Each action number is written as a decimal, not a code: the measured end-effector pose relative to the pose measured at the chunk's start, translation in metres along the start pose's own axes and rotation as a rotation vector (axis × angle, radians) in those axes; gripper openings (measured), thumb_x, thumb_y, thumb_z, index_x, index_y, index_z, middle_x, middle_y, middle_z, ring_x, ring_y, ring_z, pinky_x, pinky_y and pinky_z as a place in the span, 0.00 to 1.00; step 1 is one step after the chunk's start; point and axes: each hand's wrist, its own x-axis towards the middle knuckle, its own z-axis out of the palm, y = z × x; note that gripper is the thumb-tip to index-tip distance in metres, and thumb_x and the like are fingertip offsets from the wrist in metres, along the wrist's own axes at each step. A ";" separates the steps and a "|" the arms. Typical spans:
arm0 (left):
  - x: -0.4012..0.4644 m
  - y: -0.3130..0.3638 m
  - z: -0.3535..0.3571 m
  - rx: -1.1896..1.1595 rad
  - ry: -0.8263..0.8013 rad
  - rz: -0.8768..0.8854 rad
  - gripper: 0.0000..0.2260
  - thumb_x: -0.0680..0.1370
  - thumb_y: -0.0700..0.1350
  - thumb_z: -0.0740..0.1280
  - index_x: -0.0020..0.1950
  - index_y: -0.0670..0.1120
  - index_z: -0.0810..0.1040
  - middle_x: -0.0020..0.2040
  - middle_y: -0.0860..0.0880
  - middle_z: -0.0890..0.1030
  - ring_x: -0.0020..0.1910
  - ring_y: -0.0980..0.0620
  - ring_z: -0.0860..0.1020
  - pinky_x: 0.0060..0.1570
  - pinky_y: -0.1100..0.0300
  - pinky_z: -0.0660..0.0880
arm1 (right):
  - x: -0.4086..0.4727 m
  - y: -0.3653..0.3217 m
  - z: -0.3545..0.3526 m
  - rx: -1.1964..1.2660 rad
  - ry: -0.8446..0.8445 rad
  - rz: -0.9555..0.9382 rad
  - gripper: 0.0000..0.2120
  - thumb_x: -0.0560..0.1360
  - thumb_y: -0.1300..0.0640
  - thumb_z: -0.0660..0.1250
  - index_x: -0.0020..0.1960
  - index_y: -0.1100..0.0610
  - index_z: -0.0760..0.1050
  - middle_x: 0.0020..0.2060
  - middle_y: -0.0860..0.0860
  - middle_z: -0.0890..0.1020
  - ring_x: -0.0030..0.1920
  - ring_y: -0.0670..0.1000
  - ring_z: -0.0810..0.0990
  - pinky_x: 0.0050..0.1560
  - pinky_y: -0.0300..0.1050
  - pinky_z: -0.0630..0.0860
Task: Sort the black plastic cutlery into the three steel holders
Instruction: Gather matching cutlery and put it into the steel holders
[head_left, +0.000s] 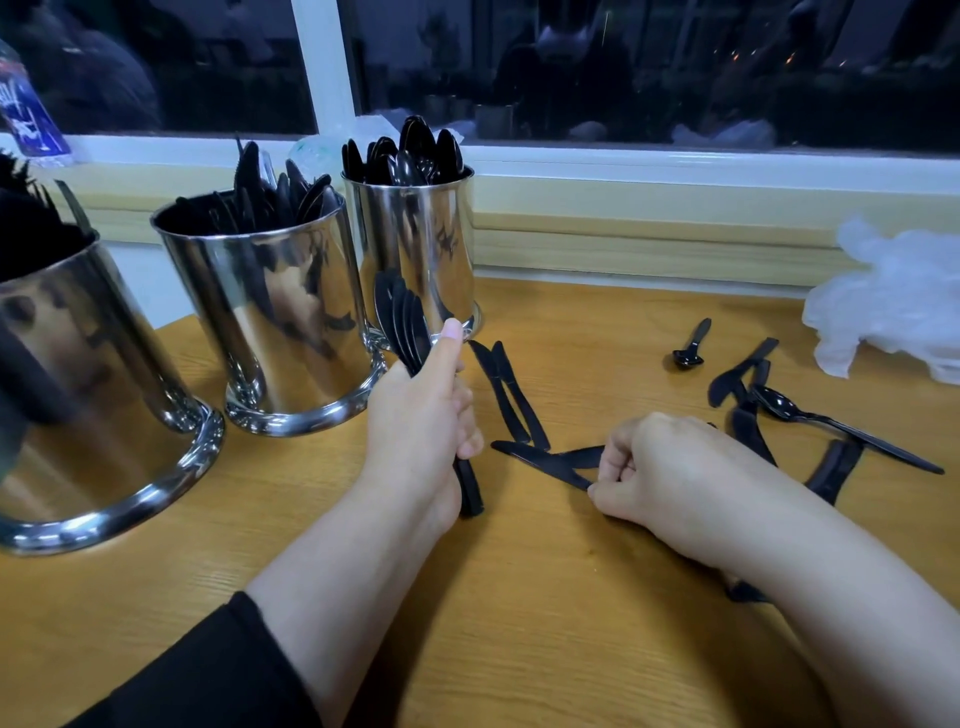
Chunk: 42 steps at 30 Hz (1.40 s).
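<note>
Three steel holders stand at the left of the wooden table: the near left holder (98, 415) with forks, the middle holder (280, 322) with knives, and the far holder (415, 244) with spoons. My left hand (421, 410) grips an upright bundle of black knives (402, 322) in front of the far holder. On the table, my right hand (654, 462) pinches the end of a black knife (545, 462). Two more knives (511, 395) lie just beyond it. Loose knives (743, 374) and spoons, one long (841, 426) and one small (691, 348), lie at the right.
A crumpled clear plastic bag (893, 306) sits at the right rear of the table (519, 597). A window sill and dark window run along the back. A blue-labelled bottle (26, 114) stands on the sill at far left.
</note>
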 end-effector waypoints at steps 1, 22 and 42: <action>0.000 0.000 0.000 -0.005 0.001 -0.002 0.15 0.80 0.57 0.69 0.47 0.46 0.73 0.28 0.53 0.66 0.24 0.55 0.62 0.23 0.62 0.62 | 0.000 -0.001 0.000 -0.005 0.006 -0.003 0.04 0.76 0.51 0.68 0.44 0.50 0.81 0.41 0.48 0.84 0.43 0.50 0.83 0.47 0.51 0.83; -0.003 -0.009 0.005 0.090 -0.087 -0.052 0.18 0.82 0.59 0.66 0.50 0.44 0.80 0.30 0.53 0.68 0.25 0.56 0.64 0.23 0.62 0.62 | 0.003 0.000 0.006 0.354 0.374 -0.157 0.07 0.82 0.50 0.61 0.47 0.45 0.76 0.32 0.48 0.81 0.26 0.42 0.73 0.28 0.40 0.69; -0.011 -0.003 0.008 0.149 -0.125 -0.022 0.21 0.80 0.62 0.67 0.41 0.45 0.74 0.30 0.51 0.66 0.27 0.53 0.64 0.28 0.59 0.63 | 0.003 0.011 -0.006 0.329 0.505 -0.115 0.10 0.81 0.44 0.63 0.47 0.46 0.79 0.33 0.43 0.78 0.32 0.43 0.75 0.31 0.41 0.67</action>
